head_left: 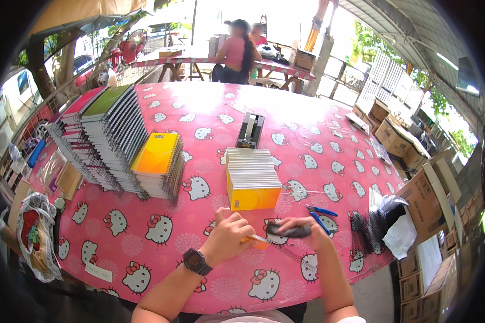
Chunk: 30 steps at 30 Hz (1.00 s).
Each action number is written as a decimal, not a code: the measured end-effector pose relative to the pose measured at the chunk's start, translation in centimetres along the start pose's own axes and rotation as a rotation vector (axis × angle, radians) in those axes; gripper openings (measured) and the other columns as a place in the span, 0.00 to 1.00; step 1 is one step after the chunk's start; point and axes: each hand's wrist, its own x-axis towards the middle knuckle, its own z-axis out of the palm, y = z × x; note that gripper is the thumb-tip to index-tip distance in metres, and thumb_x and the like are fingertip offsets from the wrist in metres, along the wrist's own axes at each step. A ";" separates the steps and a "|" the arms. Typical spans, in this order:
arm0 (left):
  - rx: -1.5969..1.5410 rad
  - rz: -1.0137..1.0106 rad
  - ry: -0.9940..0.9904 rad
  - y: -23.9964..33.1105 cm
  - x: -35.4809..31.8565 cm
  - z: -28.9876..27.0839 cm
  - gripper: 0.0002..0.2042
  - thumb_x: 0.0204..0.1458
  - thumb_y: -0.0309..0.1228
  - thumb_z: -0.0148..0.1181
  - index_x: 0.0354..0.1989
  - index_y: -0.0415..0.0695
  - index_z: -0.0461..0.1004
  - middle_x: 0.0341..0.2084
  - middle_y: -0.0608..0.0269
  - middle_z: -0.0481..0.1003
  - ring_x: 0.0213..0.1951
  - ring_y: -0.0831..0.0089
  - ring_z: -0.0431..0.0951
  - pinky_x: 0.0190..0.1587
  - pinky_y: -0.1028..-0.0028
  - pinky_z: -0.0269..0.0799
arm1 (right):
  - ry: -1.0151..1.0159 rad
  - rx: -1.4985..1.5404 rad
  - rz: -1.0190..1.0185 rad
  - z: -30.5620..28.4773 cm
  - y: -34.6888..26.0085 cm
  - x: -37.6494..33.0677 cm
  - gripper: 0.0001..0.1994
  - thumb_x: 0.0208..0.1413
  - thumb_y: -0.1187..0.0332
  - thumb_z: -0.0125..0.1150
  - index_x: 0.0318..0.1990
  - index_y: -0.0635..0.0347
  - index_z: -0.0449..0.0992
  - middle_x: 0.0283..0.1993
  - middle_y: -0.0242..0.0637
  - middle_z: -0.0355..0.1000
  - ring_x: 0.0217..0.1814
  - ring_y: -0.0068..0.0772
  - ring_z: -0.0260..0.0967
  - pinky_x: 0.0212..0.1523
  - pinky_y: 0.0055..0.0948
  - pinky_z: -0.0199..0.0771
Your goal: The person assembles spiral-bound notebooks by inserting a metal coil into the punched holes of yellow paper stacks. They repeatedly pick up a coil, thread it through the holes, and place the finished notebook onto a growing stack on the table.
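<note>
Head view shows a pink cartoon-print tablecloth point(161, 237) carrying spiral notebook stacks point(113, 140), a yellow notebook pile point(251, 180) and blue-handled pliers point(320, 215). Near the table's front edge, the left hand point(229, 234) pinches an orange notebook point(257, 242), while the right hand point(302, 229) closes around a dark spiral coil point(291, 231). Feeding the coil well probably calls for holding the punched edge steady.

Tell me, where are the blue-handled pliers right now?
In the head view, the blue-handled pliers lie on the pink cartoon-cat tablecloth, just beyond the right hand and right of the yellow notebook stack.
</note>
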 end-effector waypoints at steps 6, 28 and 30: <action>0.041 -0.014 0.002 0.7 0.4 -0.1 0.10 0.39 0.37 0.69 0.28 0.51 0.76 0.24 0.74 0.74 0.34 0.75 0.73 0.55 0.60 0.50 | 0.093 -0.306 0.092 0.3 0.7 0.8 0.33 0.49 0.40 0.58 0.42 0.68 0.78 0.45 0.45 0.73 0.48 0.34 0.70 0.51 0.31 0.67; -0.655 -0.418 0.210 -2.2 -2.6 -0.7 0.35 0.41 0.28 0.71 0.59 0.42 0.60 0.40 0.61 0.73 0.42 0.73 0.75 0.51 0.67 0.69 | 0.120 -0.320 0.151 0.6 1.5 3.0 0.21 0.51 0.52 0.63 0.42 0.61 0.79 0.30 0.33 0.72 0.34 0.26 0.67 0.37 0.27 0.67; -0.960 -0.505 0.144 -3.7 -3.1 -0.2 0.27 0.46 0.25 0.67 0.55 0.42 0.65 0.39 0.64 0.73 0.41 0.78 0.74 0.43 0.76 0.71 | 0.045 -0.539 0.071 2.7 1.4 4.4 0.22 0.52 0.51 0.61 0.42 0.63 0.78 0.30 0.31 0.72 0.33 0.23 0.66 0.34 0.25 0.66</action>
